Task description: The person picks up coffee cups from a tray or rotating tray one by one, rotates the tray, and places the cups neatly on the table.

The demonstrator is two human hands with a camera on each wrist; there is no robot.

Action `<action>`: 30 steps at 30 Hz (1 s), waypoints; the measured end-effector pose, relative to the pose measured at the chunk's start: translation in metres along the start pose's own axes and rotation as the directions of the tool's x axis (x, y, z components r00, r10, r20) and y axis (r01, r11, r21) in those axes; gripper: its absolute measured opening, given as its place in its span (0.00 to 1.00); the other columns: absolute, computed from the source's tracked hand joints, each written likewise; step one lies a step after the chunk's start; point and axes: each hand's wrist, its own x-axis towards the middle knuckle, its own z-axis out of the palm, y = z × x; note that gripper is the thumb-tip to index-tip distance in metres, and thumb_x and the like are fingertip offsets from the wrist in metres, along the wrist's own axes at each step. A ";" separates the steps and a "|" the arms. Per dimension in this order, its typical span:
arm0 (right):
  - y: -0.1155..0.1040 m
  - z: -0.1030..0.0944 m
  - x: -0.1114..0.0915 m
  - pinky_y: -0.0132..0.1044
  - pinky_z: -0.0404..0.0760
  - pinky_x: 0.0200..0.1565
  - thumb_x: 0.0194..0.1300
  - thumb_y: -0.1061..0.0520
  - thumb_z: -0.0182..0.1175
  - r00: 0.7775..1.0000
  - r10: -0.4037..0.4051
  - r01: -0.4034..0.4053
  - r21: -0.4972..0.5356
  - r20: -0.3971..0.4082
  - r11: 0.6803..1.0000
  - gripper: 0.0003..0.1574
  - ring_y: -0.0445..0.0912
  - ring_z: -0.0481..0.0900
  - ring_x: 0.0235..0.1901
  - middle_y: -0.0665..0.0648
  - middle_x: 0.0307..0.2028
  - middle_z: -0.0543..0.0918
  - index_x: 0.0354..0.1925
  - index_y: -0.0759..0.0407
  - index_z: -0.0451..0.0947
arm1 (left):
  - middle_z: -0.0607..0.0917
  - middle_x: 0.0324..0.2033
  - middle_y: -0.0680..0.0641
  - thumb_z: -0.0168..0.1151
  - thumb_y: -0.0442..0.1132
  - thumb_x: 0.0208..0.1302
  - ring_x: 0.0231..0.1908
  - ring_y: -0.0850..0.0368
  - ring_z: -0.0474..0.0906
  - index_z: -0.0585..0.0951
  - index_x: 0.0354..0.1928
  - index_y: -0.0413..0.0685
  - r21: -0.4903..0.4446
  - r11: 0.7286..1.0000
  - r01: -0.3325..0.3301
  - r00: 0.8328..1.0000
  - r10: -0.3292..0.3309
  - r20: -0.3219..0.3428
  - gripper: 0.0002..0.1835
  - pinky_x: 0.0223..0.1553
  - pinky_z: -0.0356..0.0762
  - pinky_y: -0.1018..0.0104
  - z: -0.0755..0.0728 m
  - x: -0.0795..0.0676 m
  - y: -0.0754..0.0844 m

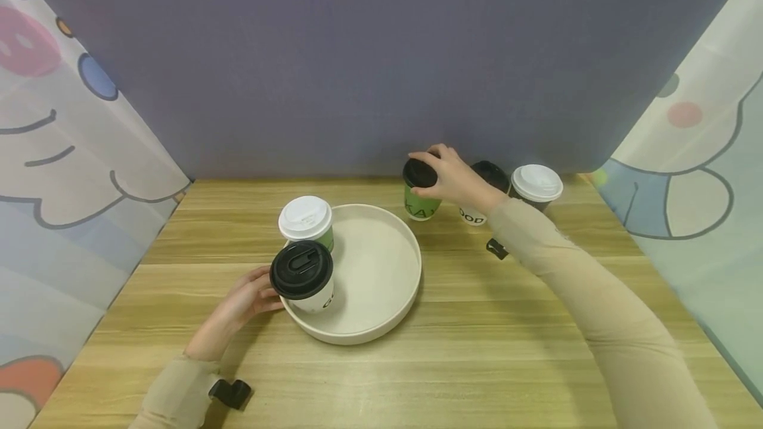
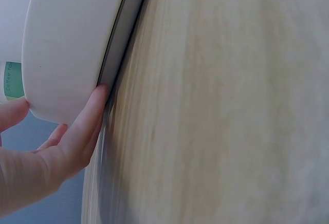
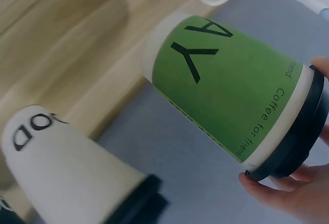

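My right hand (image 1: 457,181) grips a green paper coffee cup (image 1: 420,202) by its black lid, thumb and fingers on opposite sides of the rim. In the right wrist view the green sleeve (image 3: 226,88) shows large dark letters. Whether its base touches the table, I cannot tell. At the left, my left hand (image 1: 246,296) holds the edge of a round cream tray (image 1: 375,333); the left wrist view has the thumb at the rim and fingers against the tray's underside (image 2: 72,54). Inside the tray stand a white-lidded cup (image 1: 305,217) and a black-lidded white cup (image 1: 302,270).
Just right of the held cup stand a white cup with a black lid (image 1: 491,175) and a dark cup with a white lid (image 1: 537,183), partly behind my right forearm. A grey panel (image 1: 381,65) closes off the wooden table's (image 1: 477,363) back edge. Cartoon-printed cloths hang at both sides.
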 end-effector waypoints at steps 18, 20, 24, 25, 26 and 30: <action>0.028 0.024 0.017 0.58 0.68 0.50 0.53 0.42 0.61 0.994 0.112 -0.113 0.017 0.019 0.994 0.45 0.62 0.54 0.58 0.68 0.59 0.55 0.64 0.51 0.56 | 0.76 0.35 0.53 0.41 0.37 0.68 0.36 0.59 0.77 0.53 0.57 0.27 -0.017 1.000 -0.004 1.000 0.004 0.007 0.23 0.43 0.77 0.57 -0.001 -0.001 0.000; 0.028 0.025 0.019 0.58 0.68 0.51 0.53 0.42 0.61 0.993 0.119 -0.119 0.021 0.025 0.993 0.45 0.62 0.55 0.58 0.68 0.59 0.55 0.64 0.52 0.56 | 0.76 0.35 0.53 0.41 0.37 0.68 0.36 0.59 0.77 0.53 0.57 0.27 -0.019 1.000 -0.003 1.000 0.004 0.009 0.22 0.43 0.77 0.57 -0.001 -0.001 0.000; 0.029 0.026 0.020 0.58 0.68 0.50 0.53 0.43 0.61 0.990 0.139 -0.140 0.020 0.038 0.990 0.45 0.61 0.55 0.58 0.68 0.59 0.55 0.65 0.52 0.56 | 0.76 0.35 0.53 0.41 0.37 0.68 0.36 0.59 0.77 0.54 0.57 0.27 -0.014 1.000 -0.002 1.000 0.002 0.007 0.22 0.43 0.77 0.57 0.000 -0.001 0.000; 0.029 0.026 0.020 0.58 0.68 0.50 0.53 0.43 0.61 0.989 0.142 -0.143 0.019 0.040 0.990 0.45 0.61 0.55 0.58 0.68 0.59 0.55 0.65 0.52 0.56 | 0.76 0.35 0.53 0.41 0.37 0.68 0.36 0.59 0.77 0.54 0.57 0.27 -0.011 1.000 -0.001 1.000 0.001 0.007 0.22 0.43 0.77 0.57 0.000 -0.001 0.001; 0.030 0.027 0.020 0.58 0.68 0.50 0.53 0.43 0.61 0.988 0.146 -0.147 0.020 0.042 0.989 0.45 0.61 0.54 0.58 0.68 0.59 0.54 0.65 0.52 0.55 | 0.76 0.35 0.53 0.41 0.37 0.68 0.36 0.59 0.77 0.53 0.57 0.27 -0.010 1.000 0.000 1.000 0.000 0.005 0.23 0.43 0.77 0.57 0.000 -0.001 0.001; 0.032 0.029 0.021 0.59 0.68 0.51 0.53 0.43 0.61 0.988 0.152 -0.153 0.023 0.042 0.988 0.45 0.61 0.54 0.58 0.68 0.59 0.55 0.65 0.51 0.56 | 0.76 0.35 0.54 0.41 0.37 0.68 0.36 0.59 0.77 0.52 0.57 0.27 -0.009 1.000 0.005 1.000 -0.005 0.002 0.23 0.43 0.77 0.57 0.000 -0.001 0.001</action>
